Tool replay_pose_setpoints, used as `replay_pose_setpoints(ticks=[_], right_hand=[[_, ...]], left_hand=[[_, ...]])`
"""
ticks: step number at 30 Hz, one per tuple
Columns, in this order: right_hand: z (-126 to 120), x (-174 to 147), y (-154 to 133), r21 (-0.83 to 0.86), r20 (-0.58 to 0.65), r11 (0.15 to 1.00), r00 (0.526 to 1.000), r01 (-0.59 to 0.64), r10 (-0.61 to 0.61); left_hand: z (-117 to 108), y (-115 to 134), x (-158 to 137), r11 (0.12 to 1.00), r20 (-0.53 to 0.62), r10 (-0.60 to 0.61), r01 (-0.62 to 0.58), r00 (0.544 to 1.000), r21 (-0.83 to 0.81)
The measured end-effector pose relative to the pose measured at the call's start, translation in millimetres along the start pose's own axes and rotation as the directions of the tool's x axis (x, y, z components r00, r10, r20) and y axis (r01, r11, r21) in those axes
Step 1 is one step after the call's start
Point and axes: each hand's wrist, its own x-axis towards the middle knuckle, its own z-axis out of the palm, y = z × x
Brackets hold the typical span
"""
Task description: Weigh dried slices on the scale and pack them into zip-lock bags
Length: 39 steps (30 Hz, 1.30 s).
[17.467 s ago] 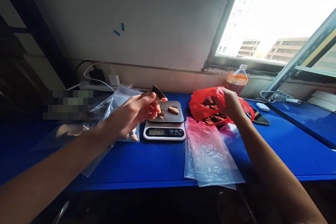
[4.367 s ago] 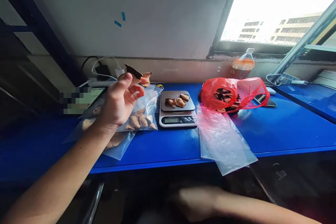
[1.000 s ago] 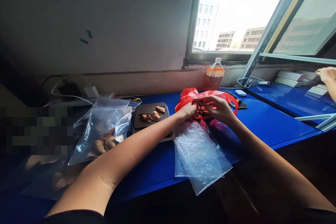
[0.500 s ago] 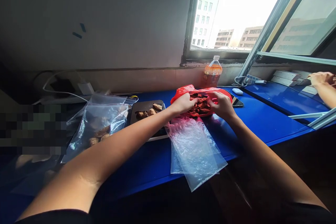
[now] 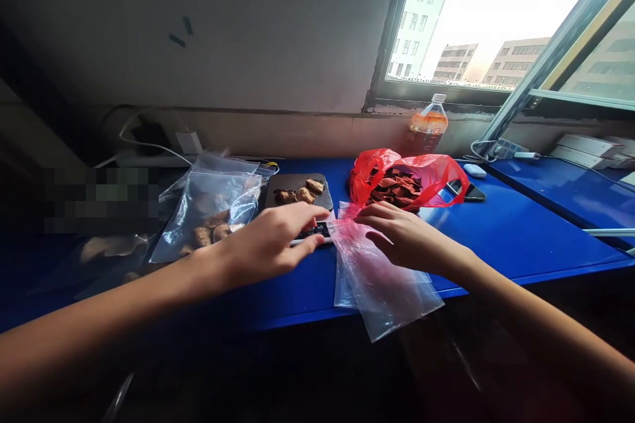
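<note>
My left hand (image 5: 278, 238) hovers in front of a kitchen scale (image 5: 325, 197), fingers apart with nothing between them. Several dried brown pieces (image 5: 305, 195) lie on the scale's plate, and the hand covers part of its front. Over the clear zip bags (image 5: 391, 304) is my right hand (image 5: 401, 231), its fingers stretched and parted; whether it touches the plastic I cannot tell. Behind it a red plastic bag (image 5: 441, 178) stands open, full of dark reddish dried slices (image 5: 397, 186). Left of the scale lies a clear zip bag (image 5: 198, 195) with brown chunks (image 5: 211, 230) inside.
A bottle of orange drink (image 5: 427, 125) stands by the wall under the window. Beside the red bag are a phone (image 5: 469, 192) and a small white case (image 5: 475, 170). White boxes (image 5: 585, 151) sit farther right on the blue table (image 5: 526, 231), behind a metal frame.
Both hands have left the red bag and come back toward me, the left one to the scale's front, the right one above the clear bags. The view has shifted left.
</note>
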Motion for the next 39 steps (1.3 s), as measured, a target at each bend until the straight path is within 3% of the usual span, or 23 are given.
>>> replay_pose_setpoints(ticks=[4,9,14,20,26,33,35,39], right_hand=[[12.4,35.7,7.8,-0.065,0.194,0.998,0.981,0.011,0.001],[5.7,53.2,11.0,-0.111,0.276,0.994,0.96,-0.026,0.056],[5.3,59.0,6.9,-0.086,0.369,0.995,0.926,-0.049,0.077],[17.1,49.8,3.4,-0.095,0.222,0.992,0.97,-0.082,0.101],[18.3,44.3,10.6,0.0,0.198,0.985,0.965,-0.175,0.172],[20.5,44.8,12.8,0.036,0.168,0.988,0.975,-0.153,0.145],[12.6,43.3,9.9,0.074,0.104,0.994,0.992,-0.08,0.072],[-10.4,51.7,-13.7,0.209,-0.176,0.977,0.984,0.035,0.002]], left_hand=[[-19.7,-25.6,-5.5,0.994,-0.149,-0.101,0.094,0.984,-0.048],[-31.4,-46.9,-9.3,0.998,-0.321,-0.066,0.055,0.945,-0.042],[-25.3,-52.6,-13.3,0.997,-0.438,-0.024,-0.008,0.899,-0.071],[-11.7,-53.5,-28.8,0.983,-0.403,0.184,-0.172,0.897,0.067],[-7.2,-56.2,-27.9,0.985,-0.36,0.173,-0.16,0.917,0.066],[-8.7,-55.2,-28.3,0.987,-0.391,0.154,-0.159,0.907,0.02],[-7.6,-51.1,-29.1,0.987,-0.368,0.14,-0.158,0.919,-0.02],[1.0,-42.4,-32.5,0.98,-0.288,0.064,-0.115,0.955,-0.165]])
